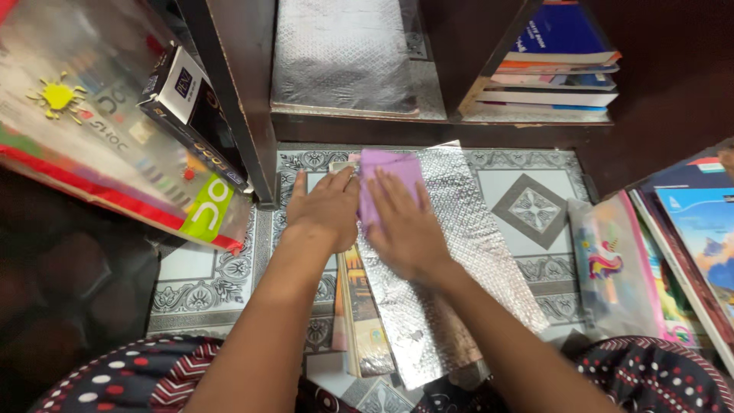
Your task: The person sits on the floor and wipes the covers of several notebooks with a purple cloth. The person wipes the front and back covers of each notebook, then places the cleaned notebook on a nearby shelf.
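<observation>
Below the dark shelf edge (428, 126), both hands flat, left hand (327, 208), right hand (405, 226), fingers released on purple cloth (390, 172), silver foil sheet (459, 252) beneath

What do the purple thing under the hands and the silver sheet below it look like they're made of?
Purple cloth: soft fabric, probably, matte and limp, pressed flat by the right hand beside the left hand. Silver sheet: embossed foil-like material, shiny with a quilted diamond texture, possibly padded.
</observation>
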